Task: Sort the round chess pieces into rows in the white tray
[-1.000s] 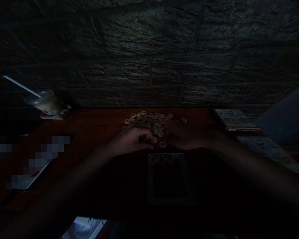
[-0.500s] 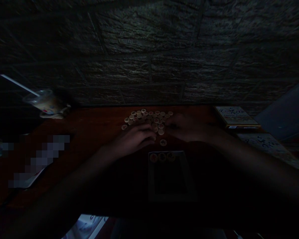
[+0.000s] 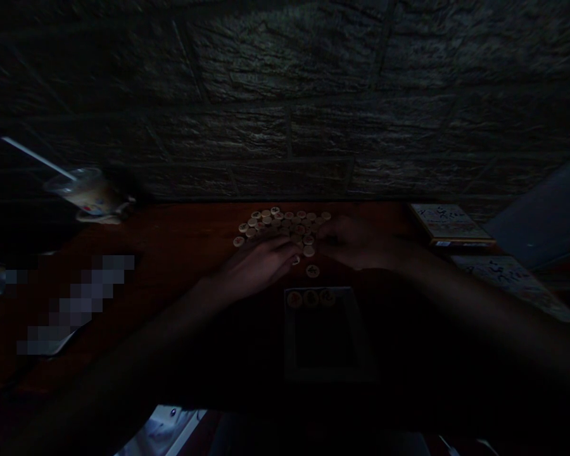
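Round Chinese chess pieces [image 3: 289,216] lie in a loose pile on the dark wooden table [image 3: 185,237]. My left hand [image 3: 266,263] rests over the near left side of the pile, its fingers bent and closed on a chess piece [image 3: 296,260] that shows at the fingertips. At the pile's right edge is my right hand [image 3: 351,240], fingers curled inward and in shadow; what they hold, if anything, is hidden. A single marked piece [image 3: 312,271] lies between the hands and an open shallow box [image 3: 361,342]. Inside that box, three pieces sit in a row along its far edge.
A plastic cup with a straw [image 3: 88,193] stands at the back left. A blurred-out flat object [image 3: 83,304] lies on the left. Two printed boxes, one farther back [image 3: 449,223] and one nearer [image 3: 513,282], lie on the right. A stone-block wall [image 3: 285,95] rises behind the table.
My left hand's fingers have drawn closer together at the near edge of the pile, with a piece showing at their tips. The right hand has barely moved.
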A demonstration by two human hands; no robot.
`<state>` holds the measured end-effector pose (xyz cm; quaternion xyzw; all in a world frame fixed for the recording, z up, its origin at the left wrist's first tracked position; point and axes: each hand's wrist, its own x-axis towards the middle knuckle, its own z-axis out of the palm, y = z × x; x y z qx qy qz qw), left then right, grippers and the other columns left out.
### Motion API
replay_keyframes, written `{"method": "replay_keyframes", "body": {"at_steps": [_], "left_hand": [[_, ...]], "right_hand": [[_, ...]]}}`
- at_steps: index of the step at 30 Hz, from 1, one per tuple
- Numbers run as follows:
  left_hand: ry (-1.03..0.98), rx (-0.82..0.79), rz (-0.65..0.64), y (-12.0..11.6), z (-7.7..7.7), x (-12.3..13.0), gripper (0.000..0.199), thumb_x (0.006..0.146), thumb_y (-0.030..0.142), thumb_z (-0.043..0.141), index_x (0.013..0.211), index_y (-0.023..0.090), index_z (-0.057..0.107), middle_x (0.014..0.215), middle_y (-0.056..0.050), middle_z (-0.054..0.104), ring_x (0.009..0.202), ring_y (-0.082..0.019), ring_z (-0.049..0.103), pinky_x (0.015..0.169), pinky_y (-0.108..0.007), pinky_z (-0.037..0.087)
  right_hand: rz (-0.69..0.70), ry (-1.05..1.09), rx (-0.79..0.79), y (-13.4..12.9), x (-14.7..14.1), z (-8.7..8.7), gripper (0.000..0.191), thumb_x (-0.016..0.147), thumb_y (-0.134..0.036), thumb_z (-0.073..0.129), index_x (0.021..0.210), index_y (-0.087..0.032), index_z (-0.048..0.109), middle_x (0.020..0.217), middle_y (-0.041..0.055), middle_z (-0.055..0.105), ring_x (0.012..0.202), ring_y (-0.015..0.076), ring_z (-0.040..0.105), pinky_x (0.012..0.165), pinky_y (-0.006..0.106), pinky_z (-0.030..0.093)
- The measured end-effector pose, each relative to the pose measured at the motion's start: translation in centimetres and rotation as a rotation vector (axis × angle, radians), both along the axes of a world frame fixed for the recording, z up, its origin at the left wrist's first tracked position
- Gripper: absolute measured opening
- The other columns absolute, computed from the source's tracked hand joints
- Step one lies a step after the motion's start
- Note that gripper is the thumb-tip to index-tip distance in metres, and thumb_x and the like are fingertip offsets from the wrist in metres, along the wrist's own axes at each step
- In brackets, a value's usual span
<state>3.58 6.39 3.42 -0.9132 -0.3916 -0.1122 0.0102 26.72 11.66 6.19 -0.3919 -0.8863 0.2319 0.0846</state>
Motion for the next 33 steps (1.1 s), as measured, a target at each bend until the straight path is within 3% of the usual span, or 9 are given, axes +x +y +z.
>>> {"method": "replay_keyframes", "body": {"at_steps": [3, 7, 11, 17, 24, 33], "left_hand": [[-0.048, -0.067, -0.022, -0.2, -0.1, 0.1, 0.024, 0.103, 0.020, 0.047, 0.111, 0.018, 0.070, 0.113, -0.007, 0.068, 0.103, -0.021, 0.065, 0.091, -0.035, 0.054], [-0.156, -0.078, -0.047, 0.0, -0.2, -0.3, 0.025, 0.102, 0.020, 0.050, 0.118, 0.020, 0.069, 0.119, -0.007, 0.064, 0.108, -0.020, 0.063, 0.092, -0.033, 0.052], [-0.239, -0.023, 0.027, 0.7, 0.1, -1.2, 0.027, 0.104, 0.023, 0.045, 0.113, 0.017, 0.070, 0.109, -0.008, 0.065, 0.103, -0.020, 0.063, 0.089, -0.033, 0.052], [-0.314, -0.007, 0.137, 1.6, 0.6, -2.1, 0.024, 0.102, 0.024, 0.050, 0.106, 0.015, 0.071, 0.099, -0.006, 0.071, 0.090, -0.018, 0.067, 0.080, -0.030, 0.051], [-0.323, -0.026, 0.136, 1.3, 0.5, -1.7, 0.020, 0.099, 0.023, 0.053, 0.100, 0.016, 0.072, 0.095, -0.005, 0.074, 0.086, -0.017, 0.068, 0.075, -0.028, 0.050], [-0.325, -0.037, 0.115, 1.2, 0.4, -1.5, 0.018, 0.098, 0.025, 0.056, 0.098, 0.017, 0.072, 0.091, -0.004, 0.073, 0.080, -0.015, 0.067, 0.068, -0.026, 0.048]], "right_hand": [[0.022, 0.004, 0.000, 0.1, 0.1, -0.4, 0.025, 0.091, -0.031, 0.055, 0.073, -0.019, 0.068, 0.067, -0.0002, 0.061, 0.059, 0.0123, 0.053, 0.057, 0.027, 0.031], [0.021, -0.003, -0.027, 0.2, 0.2, -0.5, 0.025, 0.091, -0.033, 0.055, 0.076, -0.019, 0.070, 0.068, 0.0003, 0.063, 0.061, 0.0130, 0.054, 0.057, 0.027, 0.032], [0.011, 0.002, 0.007, 0.2, 0.3, -0.4, 0.022, 0.091, -0.028, 0.056, 0.078, -0.018, 0.072, 0.069, 0.0014, 0.066, 0.061, 0.0136, 0.057, 0.057, 0.028, 0.034], [0.079, 0.085, 0.069, -0.3, -0.1, -0.6, 0.019, 0.092, -0.023, 0.058, 0.094, -0.020, 0.077, 0.091, 0.0029, 0.076, 0.080, 0.0169, 0.068, 0.068, 0.027, 0.042], [0.052, -0.056, 0.226, -1.0, -0.7, -1.7, 0.013, 0.091, -0.031, 0.067, 0.095, -0.022, 0.076, 0.098, 0.0061, 0.076, 0.090, 0.0212, 0.069, 0.075, 0.030, 0.046], [0.060, -0.139, 0.282, -1.1, -0.8, -1.5, 0.013, 0.088, -0.021, 0.061, 0.091, -0.019, 0.074, 0.089, 0.0073, 0.074, 0.078, 0.0186, 0.066, 0.067, 0.028, 0.042]]}}
